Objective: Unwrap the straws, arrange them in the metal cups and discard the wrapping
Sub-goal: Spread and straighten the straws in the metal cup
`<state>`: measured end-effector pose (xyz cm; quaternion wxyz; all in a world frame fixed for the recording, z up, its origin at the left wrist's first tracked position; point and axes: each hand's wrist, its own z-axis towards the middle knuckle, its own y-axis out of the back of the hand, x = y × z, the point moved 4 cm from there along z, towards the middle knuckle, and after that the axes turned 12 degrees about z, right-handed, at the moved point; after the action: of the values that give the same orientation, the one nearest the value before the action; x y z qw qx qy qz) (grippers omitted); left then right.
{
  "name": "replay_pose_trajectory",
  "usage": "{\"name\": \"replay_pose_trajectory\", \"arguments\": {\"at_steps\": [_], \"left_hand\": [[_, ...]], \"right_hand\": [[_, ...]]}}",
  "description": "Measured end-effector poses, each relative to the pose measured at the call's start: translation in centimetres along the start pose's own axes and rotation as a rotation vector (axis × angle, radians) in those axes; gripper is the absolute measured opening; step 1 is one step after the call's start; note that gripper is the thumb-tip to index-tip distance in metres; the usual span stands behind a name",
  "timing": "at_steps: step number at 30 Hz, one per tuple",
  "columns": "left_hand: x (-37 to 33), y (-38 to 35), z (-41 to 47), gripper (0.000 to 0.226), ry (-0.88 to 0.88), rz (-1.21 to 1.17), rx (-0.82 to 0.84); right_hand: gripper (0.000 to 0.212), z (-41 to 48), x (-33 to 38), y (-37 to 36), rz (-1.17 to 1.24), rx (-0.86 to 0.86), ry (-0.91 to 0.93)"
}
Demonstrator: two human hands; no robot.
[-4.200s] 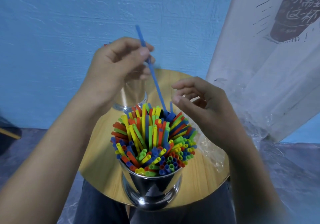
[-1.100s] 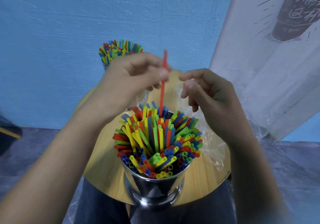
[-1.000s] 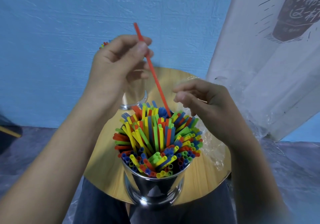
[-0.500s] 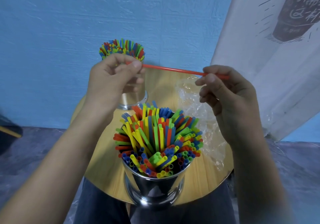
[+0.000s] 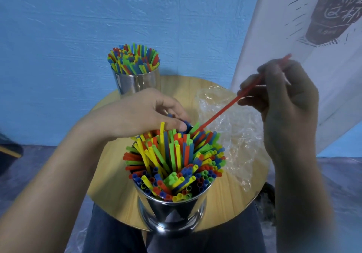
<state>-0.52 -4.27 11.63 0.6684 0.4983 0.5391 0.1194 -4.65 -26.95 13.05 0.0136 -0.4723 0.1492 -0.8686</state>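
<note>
A near metal cup stands at the table's front edge, packed with coloured straws. A second metal cup full of straws stands at the back of the table. My right hand pinches a red straw near its upper end; the straw slants down-left with its lower tip among the near cup's straws. My left hand is over the far side of the near cup, thumb and fingers closed on a blue straw there. Clear plastic wrapping lies crumpled on the table's right side.
The small round wooden table stands over my lap, in front of a blue wall. A white printed banner leans at the right, behind my right hand. Grey floor shows on both sides.
My left hand has let go of the red straw and dropped onto the near cup's straws. My right hand now holds the red straw alone, tilted with its lower tip in that cup.
</note>
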Motion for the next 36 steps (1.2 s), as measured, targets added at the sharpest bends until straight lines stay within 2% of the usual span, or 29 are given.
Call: {"name": "replay_pose_trajectory", "arguments": {"at_steps": [4,7,10,11,16,23,27,31,36], "left_hand": [[0.0,0.0,0.2,0.009,0.003,0.026,-0.029],[0.0,0.1,0.1,0.009,0.003,0.01,-0.039],[0.1,0.3,-0.1,0.012,0.002,-0.028,-0.061],[0.1,0.3,-0.2,0.012,-0.001,-0.04,-0.078],[-0.1,0.7,-0.3,0.012,-0.04,-0.124,-0.223],[-0.6,0.7,-0.4,0.01,-0.096,-0.177,-0.378],[-0.1,0.5,-0.3,0.006,-0.085,-0.134,-0.329],[-0.1,0.3,-0.2,0.008,-0.084,-0.126,-0.251],[-0.3,0.3,-0.4,0.024,-0.102,-0.161,-0.213]], "right_hand": [[0.01,-0.8,-0.6,-1.4,-0.086,0.162,-0.028],[0.022,-1.2,-1.4,-2.1,-0.13,0.229,-0.054],[0.009,-1.4,-2.3,-2.5,-0.291,0.347,-0.077],[0.005,-1.4,-2.6,-2.6,-0.341,0.398,-0.101],[0.013,-1.7,-3.4,-3.1,-0.469,0.598,-0.25],[0.007,-1.7,-3.6,-3.4,-0.528,0.644,-0.36],[0.014,-1.6,-3.6,-3.7,-0.513,0.663,-0.415],[0.015,-1.4,-3.6,-3.8,-0.508,0.616,-0.384],[0.013,-1.7,-3.3,-4.0,-0.464,0.565,-0.308]]}}
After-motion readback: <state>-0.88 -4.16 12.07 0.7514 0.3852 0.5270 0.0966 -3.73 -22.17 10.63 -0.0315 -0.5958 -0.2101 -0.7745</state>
